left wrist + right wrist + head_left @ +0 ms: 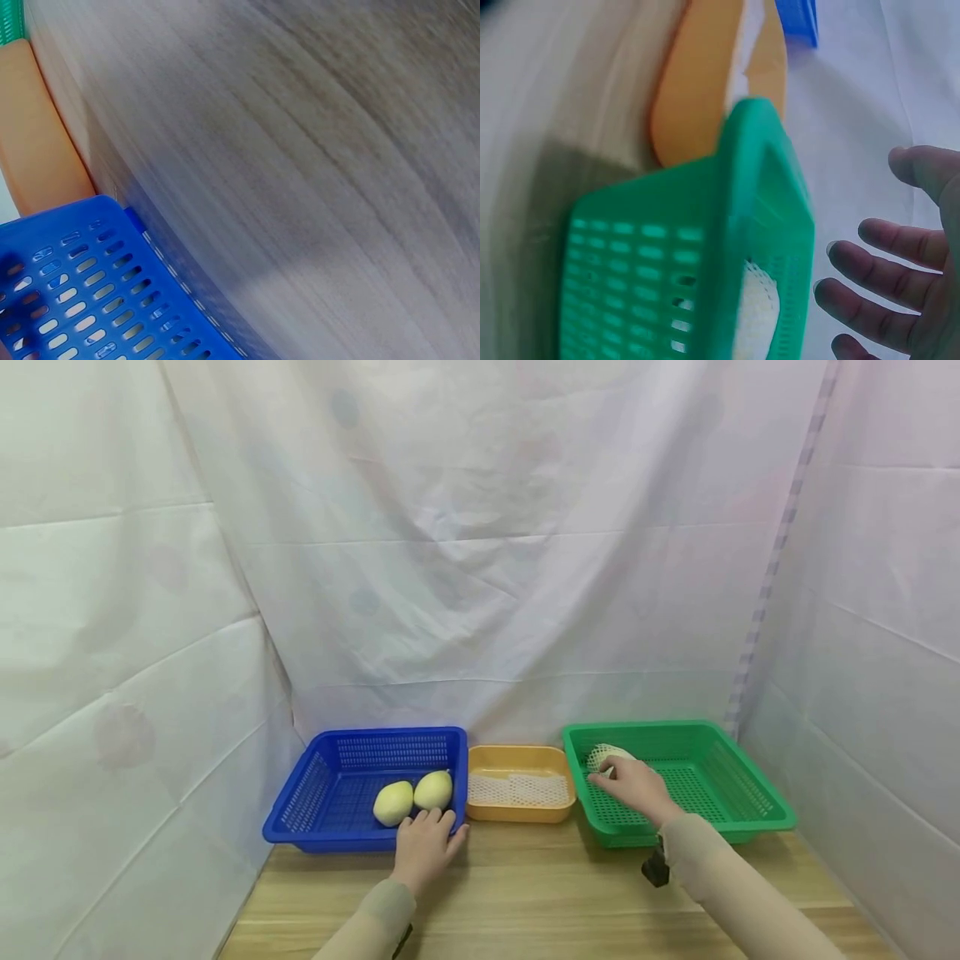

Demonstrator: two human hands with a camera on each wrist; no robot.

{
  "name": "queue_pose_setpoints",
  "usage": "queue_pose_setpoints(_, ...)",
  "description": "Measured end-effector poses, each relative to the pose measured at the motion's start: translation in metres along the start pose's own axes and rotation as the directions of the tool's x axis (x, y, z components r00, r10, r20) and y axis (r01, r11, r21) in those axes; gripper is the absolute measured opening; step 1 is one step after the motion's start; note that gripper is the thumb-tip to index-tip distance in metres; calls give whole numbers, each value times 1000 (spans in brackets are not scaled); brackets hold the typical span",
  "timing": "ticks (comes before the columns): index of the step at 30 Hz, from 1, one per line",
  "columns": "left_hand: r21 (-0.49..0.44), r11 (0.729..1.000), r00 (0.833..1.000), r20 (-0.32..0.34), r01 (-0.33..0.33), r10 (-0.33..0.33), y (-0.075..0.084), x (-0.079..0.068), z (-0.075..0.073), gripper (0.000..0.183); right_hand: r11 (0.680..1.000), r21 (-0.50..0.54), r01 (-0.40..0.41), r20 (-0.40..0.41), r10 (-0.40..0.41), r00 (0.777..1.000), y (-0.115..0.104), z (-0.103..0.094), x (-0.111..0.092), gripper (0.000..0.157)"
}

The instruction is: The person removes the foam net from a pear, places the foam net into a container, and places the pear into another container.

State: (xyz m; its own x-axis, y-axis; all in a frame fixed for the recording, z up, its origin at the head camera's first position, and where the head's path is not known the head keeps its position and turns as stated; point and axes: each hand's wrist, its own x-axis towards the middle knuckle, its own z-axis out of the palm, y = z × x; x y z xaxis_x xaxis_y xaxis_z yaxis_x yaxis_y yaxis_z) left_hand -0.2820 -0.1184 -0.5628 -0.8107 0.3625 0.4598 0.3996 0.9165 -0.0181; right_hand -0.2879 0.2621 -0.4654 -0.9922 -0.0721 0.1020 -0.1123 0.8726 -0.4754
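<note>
My left hand (pixel 425 845) rests on the front rim of the blue basket (pixel 330 837), near its right corner, with its fingers over the edge. Just beyond the fingertips, two yellow-green pears (pixel 393 803) lie side by side in that basket. Through the holes of the blue wall (pixel 97 277), parts of the fingers show in the left wrist view. My right hand (pixel 637 787) reaches over the green basket (pixel 750 777). Its fingers (pixel 885 281) are spread and hold nothing in the right wrist view. A pear in white foam netting (pixel 757 311) lies inside the green basket, below the hand.
Between the two baskets stands a shallow orange tray (pixel 521 812) with white foam nets (pixel 517 789) lying in it. All three containers are on a wooden table (pixel 525 893). A pale curtain (pixel 480 568) hangs behind and along both sides.
</note>
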Motion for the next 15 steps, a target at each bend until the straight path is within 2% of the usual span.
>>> queue_pose_setpoints(8,-3,1000,1000,-22,-4,4,0,0,-4,34,999,1,-45,-22,45,999,11,-16,20,50)
queue_pose_setpoints(15,10,1000,999,-37,-16,16,0,-1,-1,36,997,26,-74,-39,75,996,26,-16,30,54)
